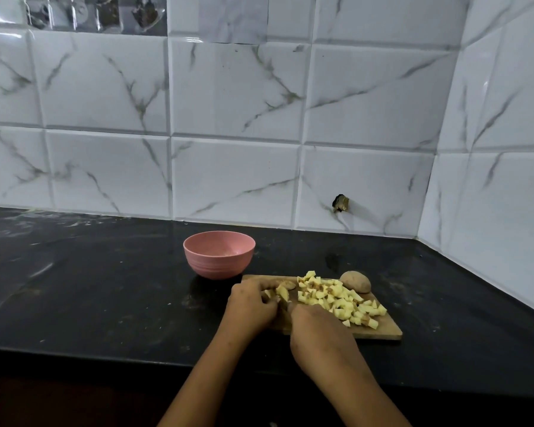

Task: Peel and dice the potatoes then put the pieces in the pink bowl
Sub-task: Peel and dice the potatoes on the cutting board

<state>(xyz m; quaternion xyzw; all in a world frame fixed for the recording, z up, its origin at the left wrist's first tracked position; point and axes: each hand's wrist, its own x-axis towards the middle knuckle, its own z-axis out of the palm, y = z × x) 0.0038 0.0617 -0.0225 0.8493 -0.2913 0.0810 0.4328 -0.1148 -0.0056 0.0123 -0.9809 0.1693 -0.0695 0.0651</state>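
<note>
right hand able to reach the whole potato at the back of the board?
Probably yes. The potato sits uncovered at the board's far corner; only the diced pieces lie between it and the right hand, and the hand could pass over them. What its curled fingers hold is hidden.

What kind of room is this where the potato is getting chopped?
Most likely a home kitchen. There is a black stone counter running along marble-look wall tiles. On it sits a wooden cutting board with diced potato, near a pink bowl.
</note>
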